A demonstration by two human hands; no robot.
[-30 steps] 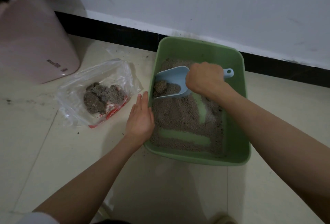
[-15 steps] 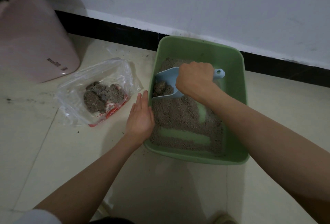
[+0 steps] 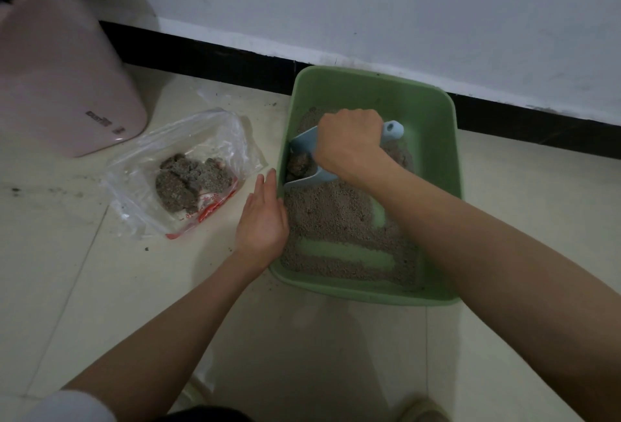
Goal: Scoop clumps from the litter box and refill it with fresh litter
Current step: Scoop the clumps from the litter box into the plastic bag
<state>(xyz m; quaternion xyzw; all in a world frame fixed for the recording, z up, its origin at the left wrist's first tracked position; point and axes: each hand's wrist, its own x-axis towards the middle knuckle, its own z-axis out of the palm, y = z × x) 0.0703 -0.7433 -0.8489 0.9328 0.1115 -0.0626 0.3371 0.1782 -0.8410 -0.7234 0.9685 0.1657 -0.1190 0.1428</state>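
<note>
A green litter box stands on the floor against the wall, with grey litter and bare green streaks on its bottom. My right hand grips the handle of a light blue scoop inside the box, near its left wall. A dark clump lies in the scoop. My left hand rests with straight fingers against the box's left rim. To the left on the floor, a clear plastic bag holds several grey clumps.
A pink bin stands at the far left by the wall, with a dark bag on top. A black baseboard runs along the wall behind the box. Litter crumbs dot the pale floor tiles.
My right hand has drawn the scoop left toward the box's left wall, with the clump in it. My left hand has stayed on the rim.
</note>
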